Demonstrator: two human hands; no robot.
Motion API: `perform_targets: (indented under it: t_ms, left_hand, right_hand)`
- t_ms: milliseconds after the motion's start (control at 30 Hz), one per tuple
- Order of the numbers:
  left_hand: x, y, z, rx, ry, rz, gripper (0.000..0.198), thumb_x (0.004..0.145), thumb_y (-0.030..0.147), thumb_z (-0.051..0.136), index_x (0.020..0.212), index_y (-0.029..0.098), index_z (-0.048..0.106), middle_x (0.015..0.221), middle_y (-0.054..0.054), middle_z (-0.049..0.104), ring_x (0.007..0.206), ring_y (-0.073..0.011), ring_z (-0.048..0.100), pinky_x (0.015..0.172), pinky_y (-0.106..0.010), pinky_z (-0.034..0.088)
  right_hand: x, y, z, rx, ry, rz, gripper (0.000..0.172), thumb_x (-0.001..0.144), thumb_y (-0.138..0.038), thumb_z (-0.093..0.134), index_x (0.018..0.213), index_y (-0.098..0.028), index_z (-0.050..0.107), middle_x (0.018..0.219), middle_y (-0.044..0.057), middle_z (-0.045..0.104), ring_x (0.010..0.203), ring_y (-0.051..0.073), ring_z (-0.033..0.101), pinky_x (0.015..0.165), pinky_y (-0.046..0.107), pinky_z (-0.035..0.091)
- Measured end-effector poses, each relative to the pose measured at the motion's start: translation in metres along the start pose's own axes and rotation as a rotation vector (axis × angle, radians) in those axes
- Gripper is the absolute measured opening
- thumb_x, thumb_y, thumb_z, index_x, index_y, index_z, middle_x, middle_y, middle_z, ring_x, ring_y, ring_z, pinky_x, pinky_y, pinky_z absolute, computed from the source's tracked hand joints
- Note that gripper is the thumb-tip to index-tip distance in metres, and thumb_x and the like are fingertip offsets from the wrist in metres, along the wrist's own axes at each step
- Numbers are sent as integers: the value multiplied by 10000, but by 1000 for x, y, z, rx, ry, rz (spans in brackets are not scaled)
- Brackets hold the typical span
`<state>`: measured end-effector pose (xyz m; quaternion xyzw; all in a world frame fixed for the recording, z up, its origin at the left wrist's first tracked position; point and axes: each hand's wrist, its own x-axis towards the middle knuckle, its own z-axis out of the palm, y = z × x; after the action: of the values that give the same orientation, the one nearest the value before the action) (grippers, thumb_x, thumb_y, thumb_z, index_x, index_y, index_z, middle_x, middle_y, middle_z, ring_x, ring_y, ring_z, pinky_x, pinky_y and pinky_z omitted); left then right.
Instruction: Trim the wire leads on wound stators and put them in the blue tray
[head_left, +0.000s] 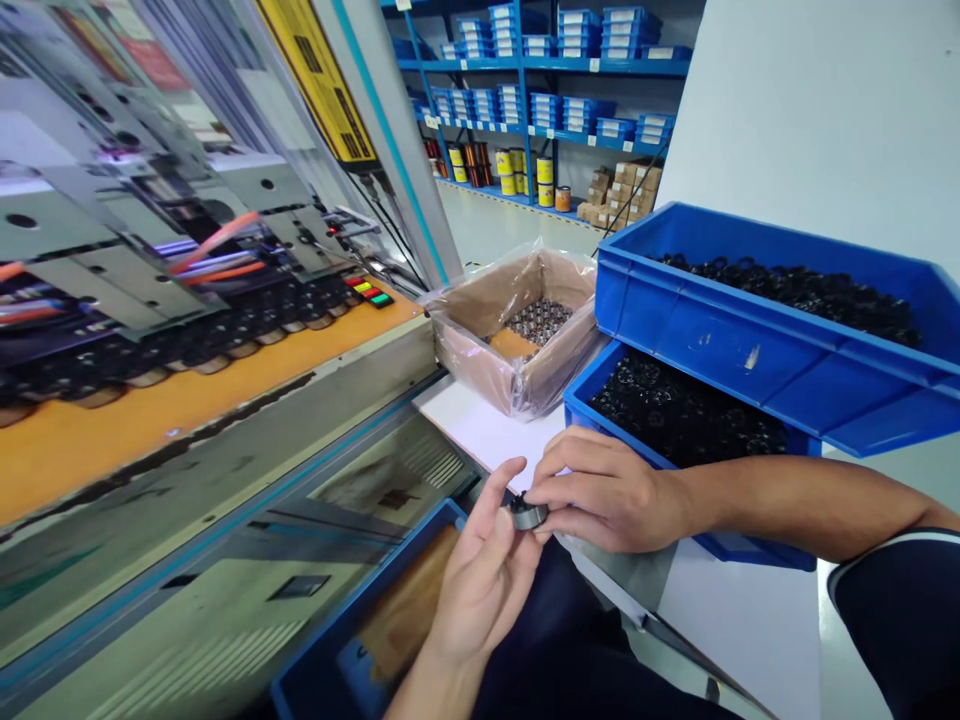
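Observation:
My left hand (484,575) and my right hand (604,495) meet low in the middle of the view, both pinching a small round metal part (529,515) with a black piece on it. My left fingers support it from below and my right fingers press on it from the right. Just behind my right hand stands a lower blue bin (581,390) full of small black rings. An upper blue bin (720,340) with more black rings rests tilted above it.
A plastic-lined cardboard box (480,350) holding small metal parts sits on a white surface (480,430). A machine with an orange bed (150,410) and a row of round parts fills the left. Another blue bin (352,620) lies below. Blue shelves (555,70) stand far back.

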<state>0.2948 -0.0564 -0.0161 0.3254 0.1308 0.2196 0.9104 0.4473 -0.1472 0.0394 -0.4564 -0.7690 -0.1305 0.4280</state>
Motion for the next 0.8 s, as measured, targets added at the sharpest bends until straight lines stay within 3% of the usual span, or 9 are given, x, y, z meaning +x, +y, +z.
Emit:
perform_targets:
  t_ms: [133, 233, 367, 500, 600, 633, 700, 800]
  left_hand:
    - [-3, -2, -10, 166, 68, 58, 373, 782, 449, 809, 1106, 282, 730, 842, -11, 712, 745, -113, 644, 741, -223, 536]
    - [-6, 0, -17, 438, 126, 173, 391, 769, 488, 803, 1085, 278, 708, 911, -26, 703, 824, -152, 660, 799, -259, 539]
    - [-10, 6, -24, 850, 111, 269, 369, 799, 504, 758, 1055, 247, 688, 911, -57, 692, 829, -189, 657, 774, -289, 543]
    - [-11, 20, -19, 979, 100, 348, 252, 799, 388, 764, 975, 211, 728, 822, -65, 714, 750, -195, 663, 730, -302, 549]
    - [-6, 63, -22, 1339, 180, 549, 155, 799, 353, 720, 855, 209, 736, 889, -88, 771, 781, -214, 710, 733, -313, 558]
    - [-4, 86, -29, 1404, 267, 606, 149, 777, 360, 728, 779, 211, 728, 904, -91, 781, 817, -227, 721, 757, -320, 558]
    - [1, 144, -50, 1451, 499, 672, 165, 756, 364, 745, 805, 209, 722, 936, -80, 781, 838, -226, 709, 826, -339, 540]
    - [11, 232, -91, 1570, 818, 624, 122, 765, 290, 752, 810, 190, 700, 825, -45, 747, 807, -224, 690, 835, -357, 525]
  right_hand:
    - [0, -2, 3, -55, 21, -1, 116, 983, -159, 545, 965, -82, 631, 869, 102, 676, 854, 168, 596, 789, 303, 554]
    - [-3, -1, 7, -46, 9, 12, 164, 999, -171, 505, 958, -88, 640, 848, 98, 672, 817, 172, 581, 755, 298, 538]
    - [-10, 2, 12, -37, -44, 50, 114, 958, -143, 538, 944, -97, 641, 846, 94, 660, 804, 184, 575, 721, 308, 519]
    - [-11, -2, 8, -98, -119, 65, 159, 952, -168, 575, 1082, -102, 638, 918, 95, 680, 856, 200, 618, 761, 332, 556]
    - [-9, -9, 0, -243, -170, 86, 241, 983, -223, 559, 1185, -110, 626, 1023, 113, 707, 999, 219, 665, 881, 355, 582]
    - [-9, -9, -2, -283, -176, 84, 243, 992, -235, 546, 1187, -117, 632, 1046, 115, 714, 1028, 221, 673, 909, 355, 586]
    - [-12, -5, -4, -324, -199, 64, 253, 1001, -250, 534, 1200, -138, 642, 1086, 110, 722, 1050, 216, 687, 938, 348, 594]
    - [-19, 4, 1, -348, -247, 55, 268, 998, -275, 552, 1224, -164, 646, 1158, 104, 716, 1085, 212, 690, 967, 342, 602]
